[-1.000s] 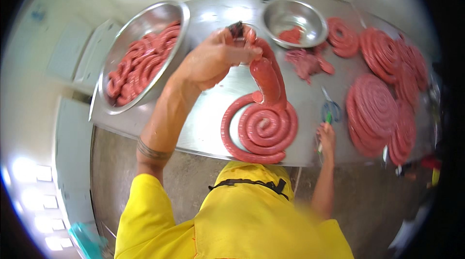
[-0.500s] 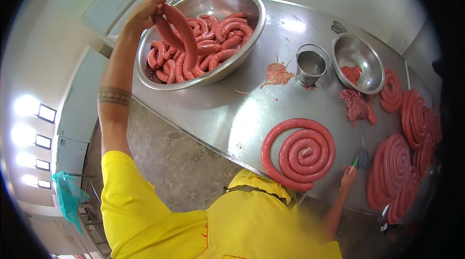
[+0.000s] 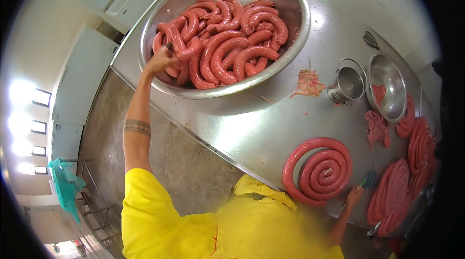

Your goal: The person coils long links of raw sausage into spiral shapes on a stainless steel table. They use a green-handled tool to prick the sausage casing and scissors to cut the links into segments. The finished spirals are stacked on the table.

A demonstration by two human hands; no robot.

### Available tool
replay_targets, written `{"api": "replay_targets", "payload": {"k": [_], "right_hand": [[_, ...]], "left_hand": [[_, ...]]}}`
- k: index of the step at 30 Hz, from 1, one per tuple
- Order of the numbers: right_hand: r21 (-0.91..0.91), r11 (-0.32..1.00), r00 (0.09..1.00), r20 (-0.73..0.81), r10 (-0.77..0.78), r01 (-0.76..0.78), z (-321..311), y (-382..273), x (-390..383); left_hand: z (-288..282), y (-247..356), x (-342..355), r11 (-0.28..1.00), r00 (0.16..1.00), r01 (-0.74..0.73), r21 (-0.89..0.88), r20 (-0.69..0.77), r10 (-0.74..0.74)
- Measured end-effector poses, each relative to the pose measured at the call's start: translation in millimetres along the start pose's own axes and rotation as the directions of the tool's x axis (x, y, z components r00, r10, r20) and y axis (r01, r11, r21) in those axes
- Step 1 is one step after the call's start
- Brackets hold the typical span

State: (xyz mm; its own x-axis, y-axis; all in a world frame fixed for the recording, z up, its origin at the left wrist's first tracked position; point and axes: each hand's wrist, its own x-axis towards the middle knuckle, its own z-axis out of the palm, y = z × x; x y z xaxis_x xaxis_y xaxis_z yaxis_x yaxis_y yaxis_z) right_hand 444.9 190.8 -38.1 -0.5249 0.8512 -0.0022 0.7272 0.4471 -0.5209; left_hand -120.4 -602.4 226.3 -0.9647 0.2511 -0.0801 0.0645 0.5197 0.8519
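Observation:
At the left edge of a wide steel bowl (image 3: 227,93), my left hand (image 3: 162,59) has its fingers closed round a thick red sausage (image 3: 188,51). Many more raw sausages (image 3: 227,58) fill the bowl in curved lengths. Far to the right, low by the table edge, my right hand (image 3: 354,196) is closed on a slim green-handled knife (image 3: 363,181) with a thin blade; its fingers show only small. Just left of that hand lies a long sausage coil (image 3: 325,174), flat on the steel table (image 3: 232,130).
Scraps of casing (image 3: 308,83), a small metal bucket (image 3: 349,84) and a steel bowl with some meat (image 3: 390,84) stand farther right. Pink cloth-like material (image 3: 377,128) lies below them. More sausage coils (image 3: 390,191) pile up at the right. A dark metal tool (image 3: 371,40) lies at the back.
My left hand has come down with the sausage from above the bowl's rim to the heap inside. The view has shifted, bringing the bowl nearer. My right hand still holds the knife.

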Motion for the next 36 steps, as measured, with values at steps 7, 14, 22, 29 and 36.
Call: {"api": "replay_targets", "payload": {"k": [7,14,22,29,36], "right_hand": [[-0.063,0.996,0.994,0.082,0.067,-0.062,0.0,7.0,12.7],[0.078,0.983,0.962,0.231,0.143,-0.164,-8.6,4.7,23.2],[0.146,0.989,0.955,0.289,-0.063,0.021,34.2,-89.0,13.9],[0.235,0.972,0.987,0.159,-0.035,-0.003,23.2,-127.0,-5.4],[0.295,0.942,0.958,0.278,0.075,-0.159,-2.4,-75.5,-31.5]], "left_hand": [[10.8,-19.6,-53.8,0.878,0.992,-0.106,0.467,0.109,0.062],[21.8,1.8,-32.2,0.763,0.999,-0.019,0.646,0.037,-0.007],[254.5,168.6,39.0,0.859,0.943,-0.321,-0.399,-0.046,0.331],[561.1,234.5,123.9,0.582,0.686,-0.719,0.38,0.519,0.51],[624.3,165.4,210.5,0.326,0.794,-0.605,0.726,0.579,0.185]]}}
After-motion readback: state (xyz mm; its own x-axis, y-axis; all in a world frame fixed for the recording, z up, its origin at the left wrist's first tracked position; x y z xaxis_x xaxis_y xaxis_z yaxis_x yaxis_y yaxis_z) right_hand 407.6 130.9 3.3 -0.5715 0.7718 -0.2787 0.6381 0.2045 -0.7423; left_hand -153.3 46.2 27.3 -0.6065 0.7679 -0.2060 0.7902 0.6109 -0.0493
